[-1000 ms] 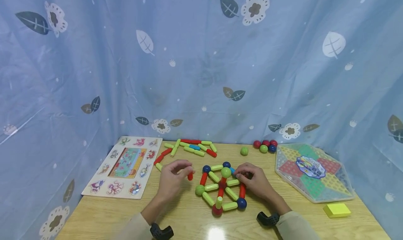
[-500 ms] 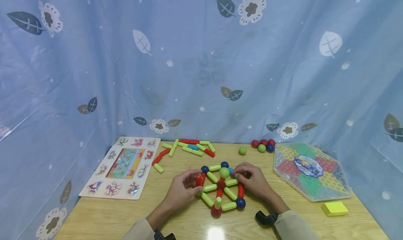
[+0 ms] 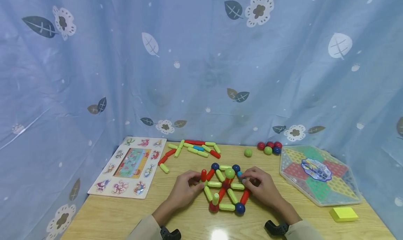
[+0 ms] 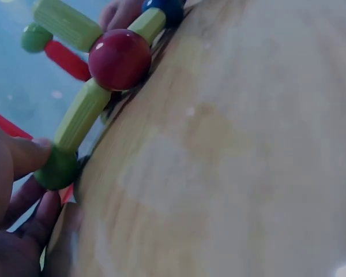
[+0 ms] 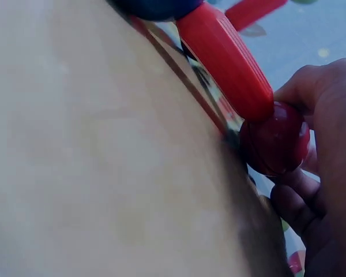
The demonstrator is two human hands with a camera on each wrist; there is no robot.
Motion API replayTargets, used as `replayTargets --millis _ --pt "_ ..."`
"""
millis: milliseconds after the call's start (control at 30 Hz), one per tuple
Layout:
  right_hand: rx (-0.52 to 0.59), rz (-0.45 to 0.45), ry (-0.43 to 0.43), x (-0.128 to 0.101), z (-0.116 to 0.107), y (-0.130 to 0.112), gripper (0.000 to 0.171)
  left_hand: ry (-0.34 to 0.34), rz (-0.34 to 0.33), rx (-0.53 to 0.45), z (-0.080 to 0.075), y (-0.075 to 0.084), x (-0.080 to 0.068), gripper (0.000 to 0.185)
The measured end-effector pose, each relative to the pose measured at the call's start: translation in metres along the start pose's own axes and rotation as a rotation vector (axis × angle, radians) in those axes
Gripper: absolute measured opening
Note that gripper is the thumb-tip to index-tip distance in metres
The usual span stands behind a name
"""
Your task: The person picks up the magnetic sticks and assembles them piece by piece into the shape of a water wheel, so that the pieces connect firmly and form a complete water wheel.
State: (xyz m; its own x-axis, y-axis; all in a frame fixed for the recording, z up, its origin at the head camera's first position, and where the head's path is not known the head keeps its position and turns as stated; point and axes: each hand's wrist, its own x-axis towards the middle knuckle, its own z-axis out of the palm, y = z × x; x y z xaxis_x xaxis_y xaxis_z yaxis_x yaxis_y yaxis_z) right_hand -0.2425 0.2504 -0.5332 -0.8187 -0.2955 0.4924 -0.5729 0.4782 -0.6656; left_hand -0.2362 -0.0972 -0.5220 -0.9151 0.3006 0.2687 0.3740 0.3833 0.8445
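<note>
A six-sided frame of magnetic rods [image 3: 227, 207] and balls lies on the table in front of me. At its left corner my left hand [image 3: 185, 189] grips a green ball [image 4: 57, 168] between thumb and fingers. A red rod [image 3: 204, 175] stands upright on that ball. My right hand [image 3: 262, 185] pinches a dark red ball [image 5: 277, 138] at the right corner, mostly hidden in the head view. From the frame's centre a red rod rises to a light green ball [image 3: 230, 173]. A yellow-green rod [image 3: 215, 198] stands on the front red ball [image 3: 214, 207].
Several loose rods [image 3: 197, 152] lie behind the frame. Loose balls [image 3: 268, 150] sit at the back right, near a star-patterned game board [image 3: 318, 173] and a yellow block [image 3: 344, 214]. A picture puzzle board [image 3: 132, 166] lies on the left.
My left hand has brought the red rod rightward to the frame, where it now stands on the green corner ball. The frame has turned slightly. My right hand stays at the right corner.
</note>
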Motion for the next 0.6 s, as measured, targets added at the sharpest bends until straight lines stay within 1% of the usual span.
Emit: replayTargets --millis 67,167,267,333,400,433,500,567,600 --pt "-0.03 -0.008 -0.005 -0.008 -0.004 -0.004 0.018 -0.004 -0.005 0.024 0.002 0.0 0.005 0.026" --pt "-0.06 -0.012 -0.019 -0.021 -0.007 -0.013 0.018 0.002 -0.021 0.034 0.004 -0.002 0.011 0.026" --pt "-0.057 -0.013 -0.053 -0.031 -0.01 -0.023 0.018 0.034 -0.073 -0.005 0.004 -0.002 0.014 0.026" --pt "-0.04 -0.004 -0.085 -0.036 -0.013 -0.028 0.018 0.063 -0.116 -0.041 0.003 0.002 0.01 0.027" --pt "-0.023 0.01 -0.121 -0.042 -0.016 -0.033 0.016 0.068 -0.15 -0.089 0.001 0.007 0.001 0.03" --pt "-0.019 0.019 -0.137 -0.044 -0.018 -0.036 0.016 0.055 -0.156 -0.111 0.0 0.011 -0.004 0.034" --pt "0.001 0.044 -0.163 -0.05 -0.022 -0.041 0.015 -0.008 -0.147 -0.117 0.001 0.018 -0.016 0.039" --pt "0.045 0.072 -0.202 -0.055 -0.021 -0.047 0.014 -0.081 -0.107 -0.087 0.001 0.024 -0.028 0.043" --pt "0.07 0.074 -0.228 -0.057 -0.02 -0.05 0.013 -0.108 -0.081 -0.056 0.001 0.026 -0.032 0.044"
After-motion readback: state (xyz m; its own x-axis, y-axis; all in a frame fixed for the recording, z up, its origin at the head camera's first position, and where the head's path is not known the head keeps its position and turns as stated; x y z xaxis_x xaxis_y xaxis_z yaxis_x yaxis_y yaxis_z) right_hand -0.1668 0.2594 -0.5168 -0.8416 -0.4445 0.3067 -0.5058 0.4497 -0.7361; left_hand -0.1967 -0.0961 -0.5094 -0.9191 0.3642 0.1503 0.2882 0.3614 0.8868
